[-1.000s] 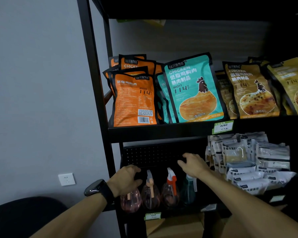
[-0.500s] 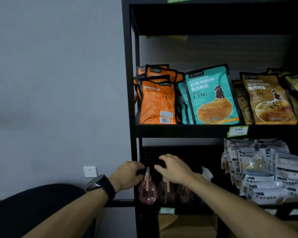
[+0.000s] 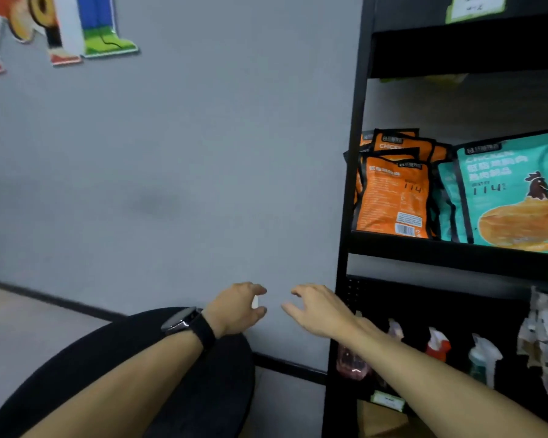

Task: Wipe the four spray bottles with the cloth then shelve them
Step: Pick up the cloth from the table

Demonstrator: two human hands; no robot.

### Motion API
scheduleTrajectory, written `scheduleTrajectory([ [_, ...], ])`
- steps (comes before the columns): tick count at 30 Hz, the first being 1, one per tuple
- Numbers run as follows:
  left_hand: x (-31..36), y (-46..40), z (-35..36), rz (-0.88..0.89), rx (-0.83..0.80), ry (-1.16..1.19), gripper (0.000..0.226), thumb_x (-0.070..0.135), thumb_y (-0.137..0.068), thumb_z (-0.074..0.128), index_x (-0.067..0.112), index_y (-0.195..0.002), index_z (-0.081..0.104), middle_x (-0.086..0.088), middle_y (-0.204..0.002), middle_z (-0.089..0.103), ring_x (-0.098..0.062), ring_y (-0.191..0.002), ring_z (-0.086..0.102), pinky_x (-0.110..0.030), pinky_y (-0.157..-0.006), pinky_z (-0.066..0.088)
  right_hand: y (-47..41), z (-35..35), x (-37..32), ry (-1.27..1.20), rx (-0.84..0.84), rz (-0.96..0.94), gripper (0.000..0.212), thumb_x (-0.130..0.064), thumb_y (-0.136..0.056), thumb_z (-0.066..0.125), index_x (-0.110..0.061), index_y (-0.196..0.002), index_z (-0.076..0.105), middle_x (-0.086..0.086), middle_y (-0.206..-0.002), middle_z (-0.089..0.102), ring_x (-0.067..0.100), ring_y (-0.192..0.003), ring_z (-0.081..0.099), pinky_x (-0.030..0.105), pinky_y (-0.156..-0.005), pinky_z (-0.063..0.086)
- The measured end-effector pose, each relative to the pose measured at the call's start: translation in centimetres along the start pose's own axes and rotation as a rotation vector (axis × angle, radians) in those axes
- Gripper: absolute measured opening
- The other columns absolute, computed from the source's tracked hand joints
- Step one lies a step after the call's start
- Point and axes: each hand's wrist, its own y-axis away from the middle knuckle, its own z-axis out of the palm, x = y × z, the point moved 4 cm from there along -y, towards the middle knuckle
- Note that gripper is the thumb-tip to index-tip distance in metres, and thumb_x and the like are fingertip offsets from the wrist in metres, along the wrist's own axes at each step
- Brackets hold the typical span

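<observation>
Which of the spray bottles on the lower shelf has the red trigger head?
The third spray bottle from the left: its head is red and white, between a pale-topped one on its left and the teal bottle with a white head on its right.

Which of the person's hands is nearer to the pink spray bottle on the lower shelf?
Right. The right hand hovers just up and left of the pink spray bottle, its forearm crossing in front of it. The left hand, farther left, is before the grey wall.
</observation>
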Motion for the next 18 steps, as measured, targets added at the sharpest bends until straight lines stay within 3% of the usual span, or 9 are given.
scheduleTrajectory([
  [6,-6.3,4.1,-1.7,-0.146,0.016,0.013,0.051,0.033,-0.099,0.055,0.017,-0.146,0.046,-0.002,-0.149,0.05,-0.02,-0.134,0.049,-0.028,-0.111,0.035,-2.0,4.1,-6.4,-0.047,-0.1,-0.104,0.05,-0.049,-0.095,0.046,-0.013,-0.127,0.057,0.006,-0.131,0.058,0.025,-0.117,0.054,0.033,-0.093,0.046],
  [12,-12.0,8.3,-2.4,-0.26,0.032,0.019,0.05,0.031,-0.098,0.057,0.014,-0.145,0.049,-0.003,-0.146,0.054,-0.018,-0.134,0.05,-0.026,-0.11,0.036,-3.2,7.9,-12.4,-0.039,-0.159,-0.211,0.046,-0.049,-0.096,0.046,-0.012,-0.121,0.06,0.007,-0.126,0.062,0.025,-0.114,0.057,0.031,-0.083,0.045],
  [15,-14.8,10.4,-2.1,-0.324,0.032,0.031,0.051,0.032,-0.098,0.057,0.015,-0.145,0.048,-0.002,-0.148,0.052,-0.017,-0.135,0.049,-0.027,-0.111,0.037,-3.6,10.4,-15.0,-0.045,-0.211,-0.254,0.052,-0.049,-0.097,0.045,-0.015,-0.135,0.052,0.004,-0.138,0.054,0.023,-0.126,0.05,0.034,-0.098,0.044],
  [18,-17.5,12.4,-1.3,-0.387,0.03,0.042,0.05,0.032,-0.098,0.057,0.016,-0.145,0.048,-0.001,-0.148,0.051,-0.017,-0.136,0.048,-0.028,-0.112,0.037,-3.9,13.2,-16.9,-0.046,-0.269,-0.291,0.054,-0.05,-0.096,0.045,-0.017,-0.137,0.05,0.002,-0.14,0.052,0.022,-0.128,0.049,0.036,-0.102,0.043],
])
